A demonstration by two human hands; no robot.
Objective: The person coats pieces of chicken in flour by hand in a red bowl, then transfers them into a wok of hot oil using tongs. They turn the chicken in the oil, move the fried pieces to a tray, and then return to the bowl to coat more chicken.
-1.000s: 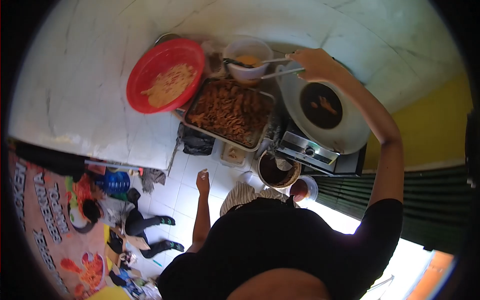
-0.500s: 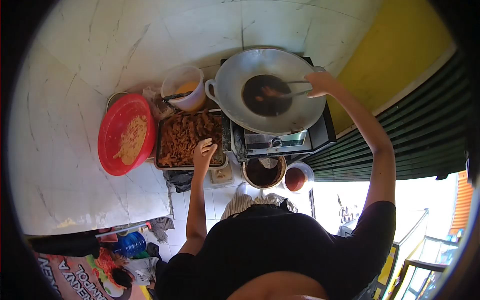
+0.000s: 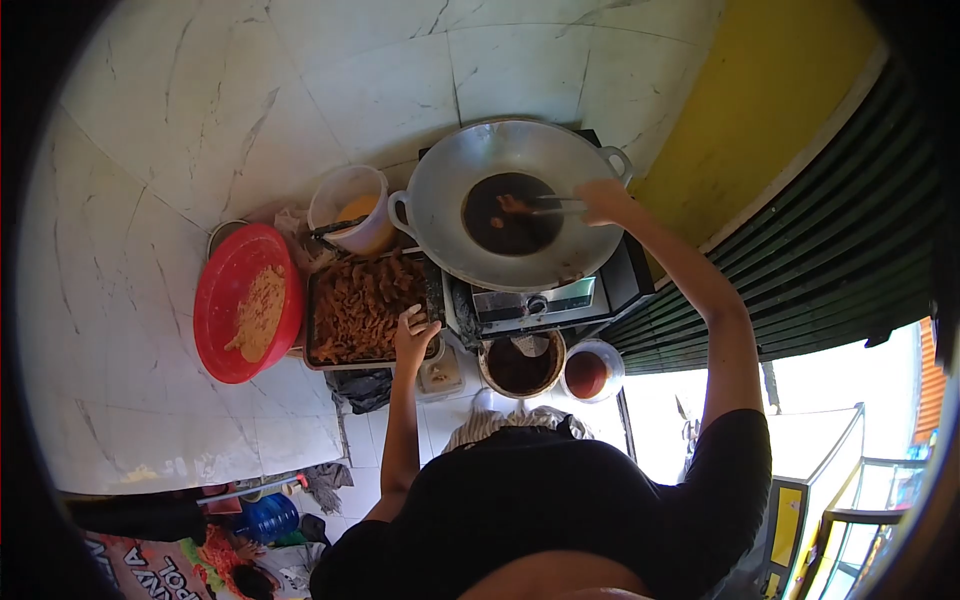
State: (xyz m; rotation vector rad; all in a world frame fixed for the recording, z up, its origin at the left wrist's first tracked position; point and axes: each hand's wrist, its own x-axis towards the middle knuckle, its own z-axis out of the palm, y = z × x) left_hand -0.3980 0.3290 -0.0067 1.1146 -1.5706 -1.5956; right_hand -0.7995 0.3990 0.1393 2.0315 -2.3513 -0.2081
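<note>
My right hand point(image 3: 606, 202) is closed on metal tongs point(image 3: 562, 206), whose tips reach into the dark oil point(image 3: 512, 232) of a large wok point(image 3: 440, 215). A piece of fried food point(image 3: 513, 204) is at the tips, with a small bit floating just below it. The wok rests on a metal stove point(image 3: 535, 305). Over the right edge of a tray point(image 3: 437, 345) heaped with brown fried pieces point(image 3: 362, 305) hovers my left hand point(image 3: 414, 336), fingers apart and holding nothing.
Left of the tray is a red basin point(image 3: 215, 310) with yellowish flour. A white bucket point(image 3: 375, 190) stands behind the tray. Below the stove are a dark-filled pot point(image 3: 522, 365) and a tub of reddish liquid point(image 3: 590, 372). Another person point(image 3: 262, 575) is at lower left.
My right hand and the tongs have shifted left over the wok, and the food at the tips sits farther left in the oil. The whole view has moved slightly.
</note>
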